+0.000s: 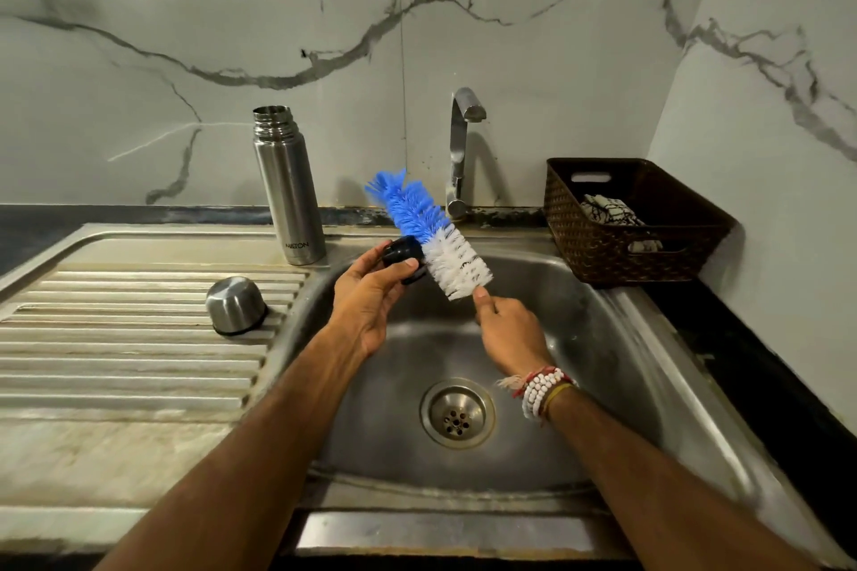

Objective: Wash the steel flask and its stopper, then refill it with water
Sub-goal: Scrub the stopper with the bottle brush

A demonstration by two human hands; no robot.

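Note:
The steel flask stands upright and uncapped at the back of the draining board, left of the tap. Its steel cup lid rests upside down on the ribbed board. My left hand grips the black stopper above the sink basin. My right hand grips the handle of a blue and white bottle brush. The brush's white bristles press against the stopper's right side, and its blue tip points up and left.
The steel sink has a drain at its middle and a tap behind it with no water running. A brown woven basket holding a cloth stands at the back right. The ribbed draining board spreads left.

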